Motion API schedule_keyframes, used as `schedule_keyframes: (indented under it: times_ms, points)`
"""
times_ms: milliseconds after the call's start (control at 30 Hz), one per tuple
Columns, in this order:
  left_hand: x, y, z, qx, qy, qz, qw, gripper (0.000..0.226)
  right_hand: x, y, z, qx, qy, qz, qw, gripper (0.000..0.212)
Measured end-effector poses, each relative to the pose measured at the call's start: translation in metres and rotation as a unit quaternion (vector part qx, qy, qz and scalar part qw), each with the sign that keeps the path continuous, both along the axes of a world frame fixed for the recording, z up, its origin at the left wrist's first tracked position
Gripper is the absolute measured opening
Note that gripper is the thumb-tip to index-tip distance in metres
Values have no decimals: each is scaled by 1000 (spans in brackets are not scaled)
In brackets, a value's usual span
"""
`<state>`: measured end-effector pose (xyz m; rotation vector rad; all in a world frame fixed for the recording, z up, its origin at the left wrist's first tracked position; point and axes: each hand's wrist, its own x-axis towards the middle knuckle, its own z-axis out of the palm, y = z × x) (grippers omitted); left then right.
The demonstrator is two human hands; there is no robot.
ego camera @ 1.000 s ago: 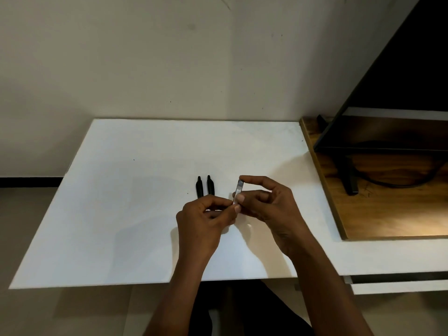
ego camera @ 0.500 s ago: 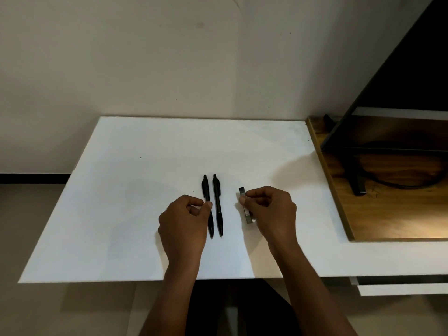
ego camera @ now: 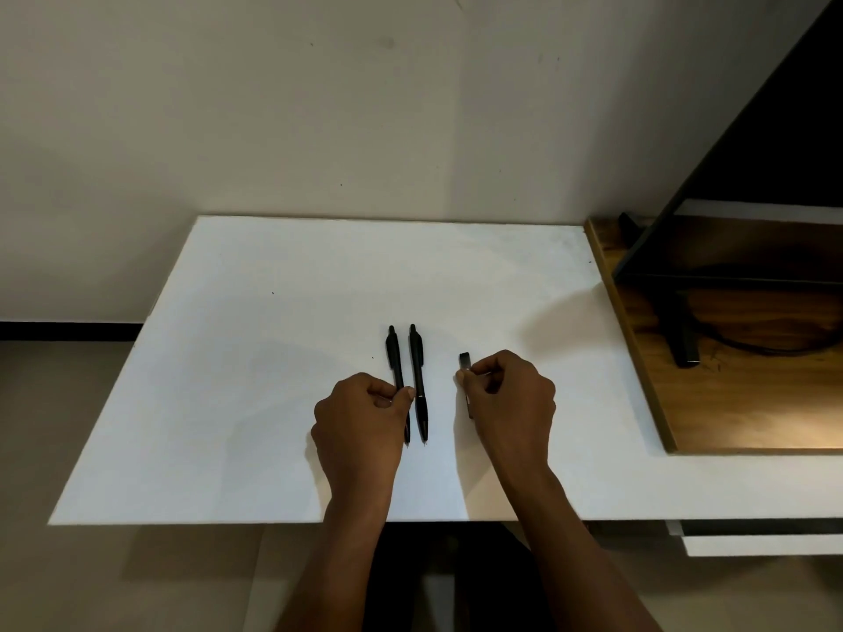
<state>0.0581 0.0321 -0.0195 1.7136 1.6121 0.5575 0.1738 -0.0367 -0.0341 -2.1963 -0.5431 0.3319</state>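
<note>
A loose black pen (ego camera: 417, 371) lies lengthwise on the white counter (ego camera: 273, 358). Just left of it, parallel and nearly touching, lies a second black pen (ego camera: 395, 358), pinched at its lower barrel by the curled fingers (ego camera: 407, 394) of the left hand (ego camera: 360, 421). Right of the loose pen, a little apart, the right hand (ego camera: 511, 399) pinches a small grey bar (ego camera: 465, 361), whose far end pokes out past the fingertips

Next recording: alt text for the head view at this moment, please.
On a white table, the left hand pinches a black pen lying beside a second black pen, while the right hand pinches a small dark bar. A wooden desk stands to the right.
</note>
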Motion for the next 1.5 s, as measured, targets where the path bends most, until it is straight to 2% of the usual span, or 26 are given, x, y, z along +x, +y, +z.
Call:
schedule_keyframes:
  times_ms: [300,667,867,1133,1500]
  points:
    - [-2,0,6,-1,-9,14,1000,14,1,0,4,1,-20,-2,1000,9]
    - [-2,0,7,69,63,-9,996,17,3,-1,9,1,-13,1,1000,12]
    - [-3,0,6,66,38,9,997,11,4,-1,10,6,-8,2,1000,12]
    - [-8,5,8,50,20,6,999,19,6,-3,11,5,2,0,1000,12]
    - [-6,5,5,21,6,0,1000,17,6,-3,12,7,-1,6,1000,12]
